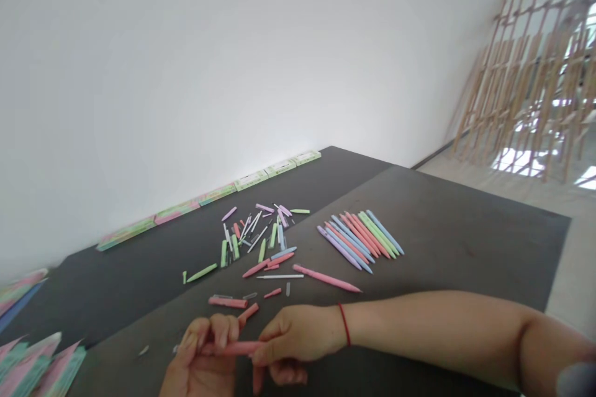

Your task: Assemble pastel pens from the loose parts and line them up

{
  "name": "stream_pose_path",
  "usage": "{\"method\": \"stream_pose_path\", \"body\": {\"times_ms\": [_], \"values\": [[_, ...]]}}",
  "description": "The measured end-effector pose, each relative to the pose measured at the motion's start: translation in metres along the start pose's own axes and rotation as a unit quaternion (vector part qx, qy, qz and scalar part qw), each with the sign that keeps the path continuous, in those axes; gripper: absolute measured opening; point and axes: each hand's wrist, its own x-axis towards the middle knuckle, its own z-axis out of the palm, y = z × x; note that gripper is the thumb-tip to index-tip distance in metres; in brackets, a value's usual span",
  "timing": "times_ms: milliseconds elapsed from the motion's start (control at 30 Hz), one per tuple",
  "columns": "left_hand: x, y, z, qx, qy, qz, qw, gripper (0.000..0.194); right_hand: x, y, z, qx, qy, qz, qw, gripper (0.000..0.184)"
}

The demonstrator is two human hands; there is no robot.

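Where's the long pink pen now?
In the head view, the long pink pen lies on the dark table, just below the neat pen row and above the right hand.

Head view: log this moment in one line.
left hand: holds pink pen body | right hand: holds it too | nearby: loose pen parts

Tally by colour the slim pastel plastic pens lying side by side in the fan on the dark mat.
Lilac plastic pens: 2
Pale blue plastic pens: 4
Salmon pink plastic pens: 4
Pale green plastic pens: 3
Total: 13, approximate, because the pens overlap.
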Motion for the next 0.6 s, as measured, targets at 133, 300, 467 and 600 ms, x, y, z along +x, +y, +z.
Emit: {"method": "stream_pose_path", "body": {"times_ms": [133, 300, 467, 600], "values": [[-0.001, -0.001, 0.0, 0.003, 0.007, 0.017, 1.0, 0.022, -0.011, -0.008, 0.005, -0.325, 0.215, -0.082, 0.917, 0.029], [-0.006, 0.001, 0.0, 0.025, 0.002, 0.031, 0.999, 0.02, -0.011, -0.004, 0.006, -0.312, 0.206, -0.081, 0.924, 0.024], [-0.004, -0.003, 0.001, 0.031, -0.002, 0.023, 0.999, 0.02, -0.006, -0.007, -0.003, -0.044, 0.038, -0.02, 0.998, 0.03], [0.013, -0.016, -0.008, 0.029, 0.052, 0.077, 0.995, 0.04, -0.019, -0.029, -0.021, -0.172, 0.152, -0.015, 0.973, 0.035]]}}
